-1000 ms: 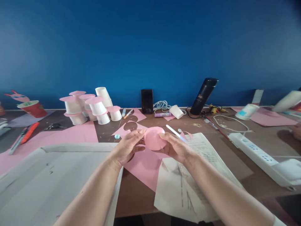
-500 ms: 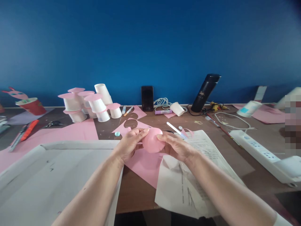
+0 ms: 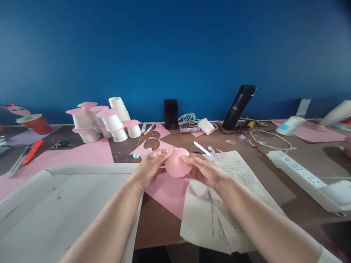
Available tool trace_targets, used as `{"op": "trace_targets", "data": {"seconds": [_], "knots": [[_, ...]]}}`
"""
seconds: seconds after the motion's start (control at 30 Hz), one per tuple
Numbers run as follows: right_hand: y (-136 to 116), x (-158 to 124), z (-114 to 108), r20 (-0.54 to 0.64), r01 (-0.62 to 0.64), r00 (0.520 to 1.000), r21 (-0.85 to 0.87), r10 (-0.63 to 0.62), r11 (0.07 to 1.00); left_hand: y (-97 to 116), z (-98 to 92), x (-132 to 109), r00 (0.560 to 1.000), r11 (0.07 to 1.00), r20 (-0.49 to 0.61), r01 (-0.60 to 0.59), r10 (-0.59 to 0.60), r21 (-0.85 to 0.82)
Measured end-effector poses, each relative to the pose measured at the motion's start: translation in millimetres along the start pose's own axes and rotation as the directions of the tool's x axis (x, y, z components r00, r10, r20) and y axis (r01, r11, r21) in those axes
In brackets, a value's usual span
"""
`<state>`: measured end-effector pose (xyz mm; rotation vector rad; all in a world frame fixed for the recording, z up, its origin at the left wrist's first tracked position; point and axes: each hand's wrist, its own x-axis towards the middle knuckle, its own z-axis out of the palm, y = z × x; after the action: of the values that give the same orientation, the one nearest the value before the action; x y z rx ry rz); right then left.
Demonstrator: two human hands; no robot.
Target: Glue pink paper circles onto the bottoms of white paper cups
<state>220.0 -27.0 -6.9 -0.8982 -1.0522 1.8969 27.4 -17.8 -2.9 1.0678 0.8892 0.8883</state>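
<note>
A round pink paper disc point(image 3: 177, 164) is held up between my two hands, over the desk's middle. My left hand point(image 3: 153, 165) pinches its left edge, thumb on the front. On the right edge, the thumb of my right hand point(image 3: 205, 170) presses the disc's face; the fingers behind it are partly hidden. Beneath lies a pink paper sheet point(image 3: 170, 191), and a cut pink sheet with a round hole point(image 3: 141, 147) is just beyond. A white glue stick or marker point(image 3: 204, 150) rests beyond my right hand, on printed paper point(image 3: 238, 175).
Stacked white paper cups point(image 3: 109, 120) with pink discs stand at the back left. A phone point(image 3: 171, 114) and a leaning black flask point(image 3: 239, 107) are against the wall. A white power strip point(image 3: 297, 171) lies right; white paper point(image 3: 82, 204) covers the left front. Part of another person's hand point(image 3: 347, 146) shows far right.
My hands and the disc hold almost the same pose. The whole view has shifted slightly, and another person's hand shows at the right edge.
</note>
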Motion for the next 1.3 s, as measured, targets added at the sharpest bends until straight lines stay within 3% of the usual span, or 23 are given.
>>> {"op": "trace_targets", "data": {"seconds": [0.3,0.6,0.87,1.1,1.3], "knots": [[5.2,3.6,-2.4,0.041,0.026,0.999,-0.064,-0.023,0.998,-1.5,2.0,0.7,0.999,1.0,-0.043,0.011,-0.011,0.0],[5.8,5.1,-0.3,-0.008,-0.02,1.0,-0.048,0.02,0.999,-2.7,-1.3,2.1,0.998,0.996,-0.019,0.06,-0.062,-0.073],[2.8,2.6,3.7,0.051,0.02,0.999,-0.039,-0.018,0.999,0.4,-1.6,-0.9,0.991,0.987,-0.028,0.128,-0.132,-0.099],[1.9,1.6,2.8,0.091,0.03,0.995,-0.003,-0.03,1.0,3.4,-2.2,-4.3,0.994,0.993,0.064,0.096,-0.092,-0.068],[2.6,1.3,2.4,0.039,0.048,0.998,-0.041,-0.047,0.998,1.4,-1.4,-4.3,0.993,0.991,0.08,0.09,-0.083,-0.094]]}}
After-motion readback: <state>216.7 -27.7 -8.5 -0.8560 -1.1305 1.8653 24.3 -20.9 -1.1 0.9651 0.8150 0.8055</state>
